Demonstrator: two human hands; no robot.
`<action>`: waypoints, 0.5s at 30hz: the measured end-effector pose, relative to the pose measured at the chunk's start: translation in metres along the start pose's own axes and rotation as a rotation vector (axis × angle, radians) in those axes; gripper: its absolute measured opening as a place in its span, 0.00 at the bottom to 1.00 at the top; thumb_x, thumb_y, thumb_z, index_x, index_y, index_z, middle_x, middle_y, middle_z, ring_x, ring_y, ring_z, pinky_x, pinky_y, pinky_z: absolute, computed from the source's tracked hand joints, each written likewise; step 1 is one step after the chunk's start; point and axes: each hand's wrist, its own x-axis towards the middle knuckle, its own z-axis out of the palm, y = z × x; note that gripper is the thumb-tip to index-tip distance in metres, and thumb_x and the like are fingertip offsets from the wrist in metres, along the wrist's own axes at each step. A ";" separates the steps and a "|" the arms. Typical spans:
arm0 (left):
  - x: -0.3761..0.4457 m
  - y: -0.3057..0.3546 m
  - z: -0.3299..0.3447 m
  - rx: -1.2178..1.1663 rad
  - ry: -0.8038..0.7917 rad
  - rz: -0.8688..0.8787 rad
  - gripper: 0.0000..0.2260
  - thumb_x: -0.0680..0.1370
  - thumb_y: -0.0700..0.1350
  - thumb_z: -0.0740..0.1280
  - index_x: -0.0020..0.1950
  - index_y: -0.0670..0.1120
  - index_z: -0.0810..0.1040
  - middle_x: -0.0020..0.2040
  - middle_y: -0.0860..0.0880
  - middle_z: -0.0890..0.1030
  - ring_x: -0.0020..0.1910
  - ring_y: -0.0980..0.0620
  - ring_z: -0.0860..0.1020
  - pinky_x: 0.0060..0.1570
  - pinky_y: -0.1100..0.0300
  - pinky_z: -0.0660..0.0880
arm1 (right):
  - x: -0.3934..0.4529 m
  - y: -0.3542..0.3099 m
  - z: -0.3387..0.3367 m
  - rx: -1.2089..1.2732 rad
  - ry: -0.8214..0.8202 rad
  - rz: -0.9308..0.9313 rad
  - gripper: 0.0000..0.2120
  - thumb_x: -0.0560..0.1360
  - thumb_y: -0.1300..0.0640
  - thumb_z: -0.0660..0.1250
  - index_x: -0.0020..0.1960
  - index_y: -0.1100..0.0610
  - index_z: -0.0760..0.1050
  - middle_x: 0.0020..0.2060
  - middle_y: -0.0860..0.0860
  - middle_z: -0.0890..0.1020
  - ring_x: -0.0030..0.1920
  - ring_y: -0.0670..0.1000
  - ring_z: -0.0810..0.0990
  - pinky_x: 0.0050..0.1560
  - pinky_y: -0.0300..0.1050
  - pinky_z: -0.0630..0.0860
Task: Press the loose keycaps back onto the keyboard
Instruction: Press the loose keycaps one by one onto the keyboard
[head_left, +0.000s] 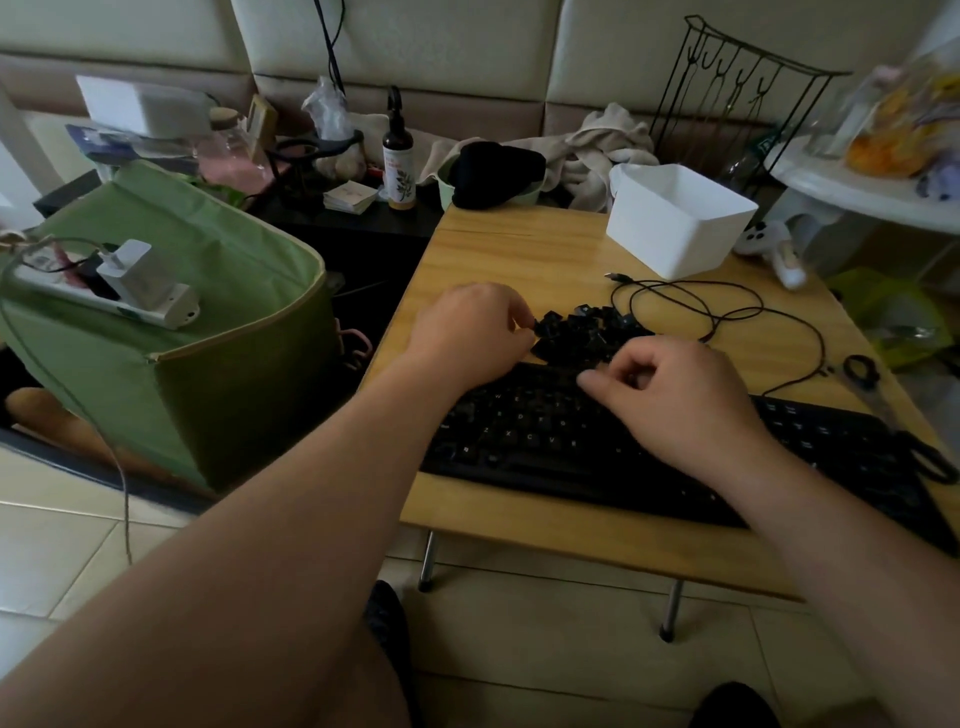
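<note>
Two hands sort loose keycaps above a black keyboard on a wooden worktop.

The left hand (470, 332) pinches one keycap from the pile of keycaps (582, 332) just behind the keyboard (649, 457); the right hand (675, 395) curls over its top rows, grasp unclear. Many remain.

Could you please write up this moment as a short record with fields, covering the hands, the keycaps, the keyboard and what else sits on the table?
surface: small wooden table
keyboard: black keyboard at the near edge of the table
keycaps: pile of loose black keycaps just beyond the keyboard
left hand: left hand pinches a keycap at the pile's left edge
right hand: right hand over the keyboard's top rows, fingers curled; whether it holds a keycap cannot be told
cable: black cable looped to the right of the pile
container: white box at the far right corner
</note>
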 end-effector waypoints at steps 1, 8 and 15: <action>0.006 0.003 0.005 0.026 -0.030 -0.023 0.09 0.78 0.55 0.69 0.57 0.57 0.83 0.51 0.56 0.83 0.53 0.51 0.80 0.55 0.48 0.81 | 0.002 0.006 -0.004 0.010 0.017 0.011 0.15 0.73 0.37 0.73 0.37 0.47 0.79 0.28 0.46 0.77 0.33 0.47 0.75 0.42 0.47 0.71; 0.034 0.008 0.021 0.044 -0.141 -0.167 0.05 0.75 0.55 0.74 0.44 0.55 0.85 0.46 0.52 0.84 0.47 0.49 0.81 0.51 0.46 0.83 | 0.004 0.024 -0.002 0.130 0.044 0.008 0.14 0.75 0.40 0.74 0.37 0.48 0.80 0.28 0.48 0.78 0.34 0.46 0.77 0.34 0.41 0.69; 0.030 0.003 0.014 -0.081 -0.202 -0.205 0.06 0.76 0.50 0.75 0.41 0.49 0.87 0.44 0.55 0.85 0.46 0.51 0.83 0.48 0.52 0.83 | 0.005 0.035 -0.007 0.179 0.036 -0.004 0.13 0.76 0.42 0.74 0.37 0.48 0.80 0.32 0.44 0.80 0.34 0.45 0.77 0.33 0.40 0.70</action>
